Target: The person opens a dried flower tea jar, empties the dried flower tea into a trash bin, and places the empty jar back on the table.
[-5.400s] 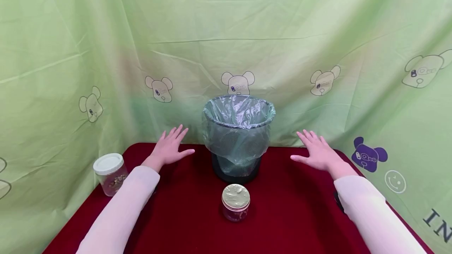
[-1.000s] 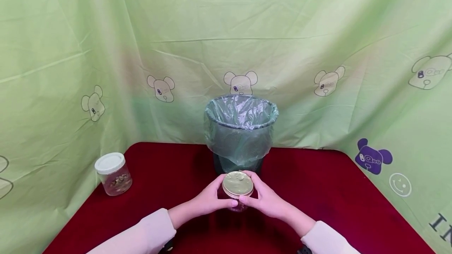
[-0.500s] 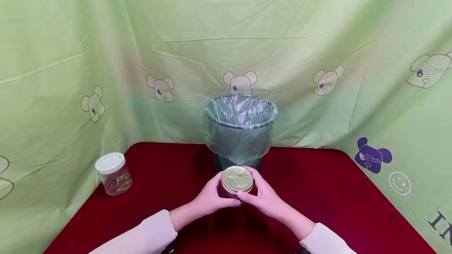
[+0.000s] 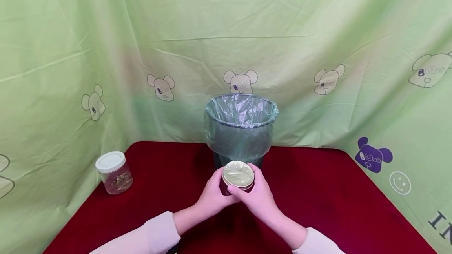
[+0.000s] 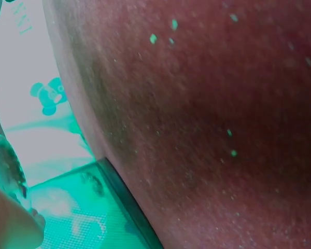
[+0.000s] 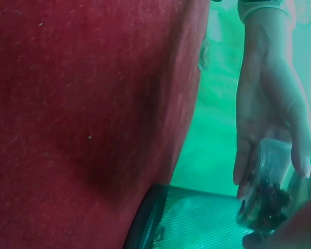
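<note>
A small clear jar (image 6: 269, 202) with dark bits inside is held up off the red table between both hands. Its gold lid (image 4: 238, 174) faces upward in the head view and is on the jar. My left hand (image 4: 211, 197) grips the jar's left side, and my right hand (image 4: 259, 195) grips the right side, its thumb lying across the front just under the lid. Directly behind stands a black mesh bin (image 4: 240, 140) lined with a thin, clear-greenish plastic bag (image 4: 243, 109). In the right wrist view, the left hand (image 6: 272, 98) has its fingers round the jar.
A larger clear jar (image 4: 118, 177) with a white lid and small nut-like bits stands at the table's left edge. Green printed cloth (image 4: 282, 50) hangs behind and on both sides. The red tabletop (image 4: 318, 199) extends to the right of the bin.
Earlier the hands were spread apart and the jar stood on the table. Both hands now hold it. Over the last second it has risen towards the bin, and the right thumb has shifted left.
</note>
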